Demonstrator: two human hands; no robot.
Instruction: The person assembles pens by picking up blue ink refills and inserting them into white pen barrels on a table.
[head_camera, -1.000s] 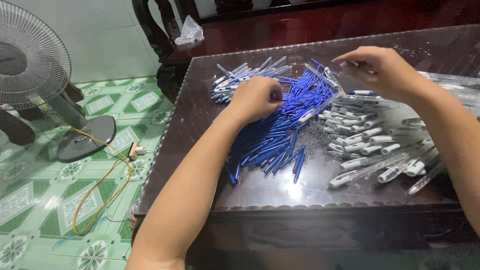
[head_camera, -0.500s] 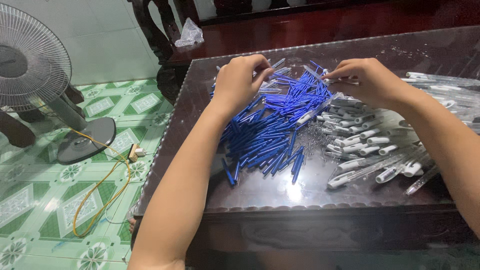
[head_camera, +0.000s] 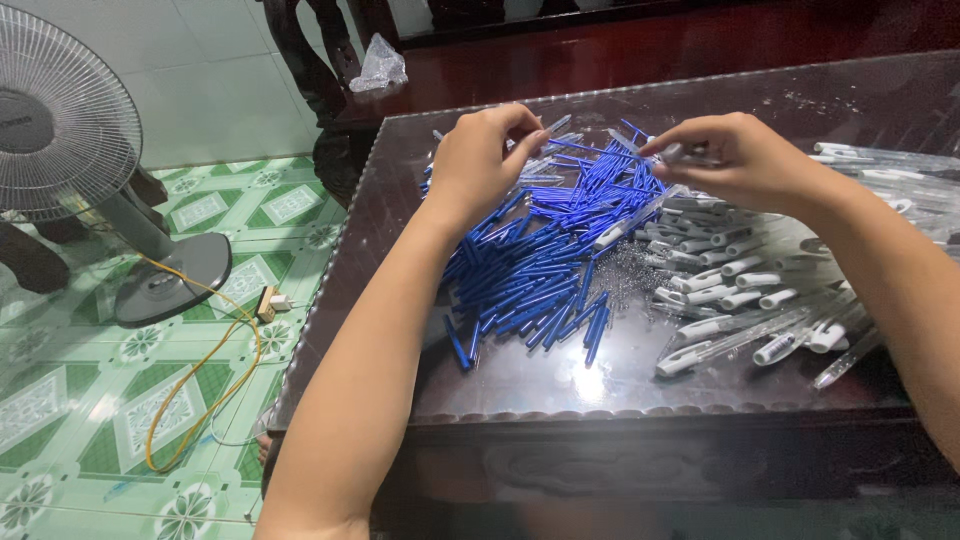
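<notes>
Both hands' grips pinch small pen parts, left hand (head_camera: 480, 165) and right hand (head_camera: 740, 160), too tiny to identify.

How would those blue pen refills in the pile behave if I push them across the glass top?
The blue refills look thin, straight and round, so they would probably roll and scatter on the glossy glass top. They seem light and fairly stiff, likely sliding as loose sticks. Heaped crosswise, a push would probably shift several together.

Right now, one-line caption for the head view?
Both hands, left hand and right hand, pinch pen parts over blue refills on a glass-topped table.
</notes>
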